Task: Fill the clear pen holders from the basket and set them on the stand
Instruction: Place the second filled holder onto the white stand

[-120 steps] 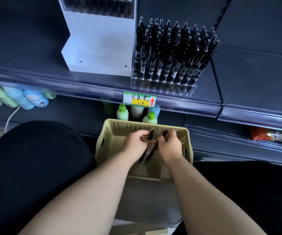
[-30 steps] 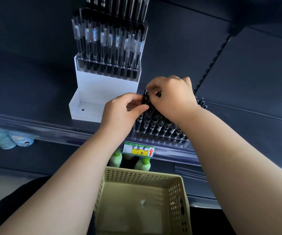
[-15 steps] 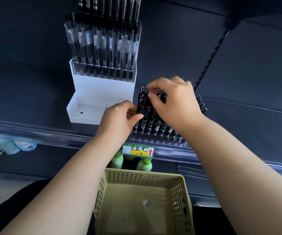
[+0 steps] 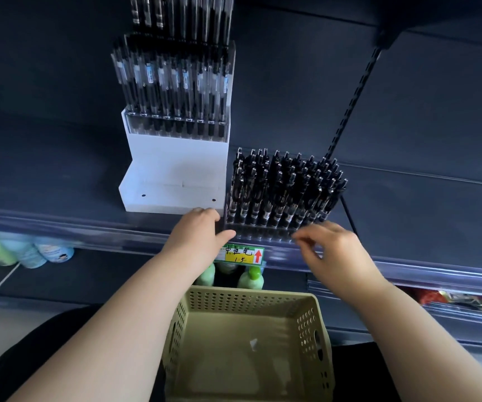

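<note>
A clear pen holder packed with black pens stands on the dark shelf, right of the white stand. My left hand grips the holder's front left corner, thumb on the front and fingers along the left side. My right hand hovers by the front right corner with loosely curled fingers, blurred and holding nothing. The stand's upper step carries another clear holder full of pens; its lower step is bare. The beige basket below holds only a small scrap.
A yellow price tag hangs on the shelf's front rail. Green-capped bottles stand on the shelf below, with more bottles at the left. A slotted upright runs up the back wall.
Both hands have dropped from the pen tops to the holder's base. The right hand has let go of the pens. Four seconds ago both hands were picking pens out of the basket.
</note>
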### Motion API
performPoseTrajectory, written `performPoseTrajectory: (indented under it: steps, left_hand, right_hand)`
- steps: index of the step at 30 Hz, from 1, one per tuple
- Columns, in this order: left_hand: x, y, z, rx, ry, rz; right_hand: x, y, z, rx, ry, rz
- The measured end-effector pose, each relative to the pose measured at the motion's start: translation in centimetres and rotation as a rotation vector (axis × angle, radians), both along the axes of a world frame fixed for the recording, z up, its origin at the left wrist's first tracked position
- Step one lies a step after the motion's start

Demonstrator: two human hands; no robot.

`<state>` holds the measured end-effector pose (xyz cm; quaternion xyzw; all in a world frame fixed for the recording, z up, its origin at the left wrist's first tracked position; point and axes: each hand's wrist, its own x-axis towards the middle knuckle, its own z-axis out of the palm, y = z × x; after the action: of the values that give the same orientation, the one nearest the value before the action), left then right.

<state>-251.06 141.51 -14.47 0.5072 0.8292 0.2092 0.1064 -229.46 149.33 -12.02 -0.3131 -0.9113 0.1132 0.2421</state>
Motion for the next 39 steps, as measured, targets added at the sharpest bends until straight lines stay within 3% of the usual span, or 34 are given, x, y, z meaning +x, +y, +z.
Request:
performPoseTrajectory:
  steps: [7, 14, 18, 26, 39]
  left_hand:
    - [0.5, 1.3, -0.7, -0.145, 0.193, 0.009]
    - [0.9, 2.8, -1.4, -0.218, 0.183, 0.055]
    - [1.0, 3.4, -1.4, -0.231, 0.175, 0.084]
    - [1.4, 3.7, -1.4, -0.227, 0.139, 0.128]
    - [1.6, 3.0, 0.7, 0.069, 0.156, 0.032]
  right_hand:
    - [2.9, 4.6, -2.0, -0.321, -0.032, -0.455]
    - [2.1, 7.0, -3.5, -0.413, -0.203, -0.365]
    - [1.2, 7.3, -4.2, -0.348, -0.347, -0.336]
    - [0.3, 7.2, -4.9, -0.316, -0.316, -0.363]
    - [1.9, 6.0, -1.6, -0.236, -0.165, -0.358]
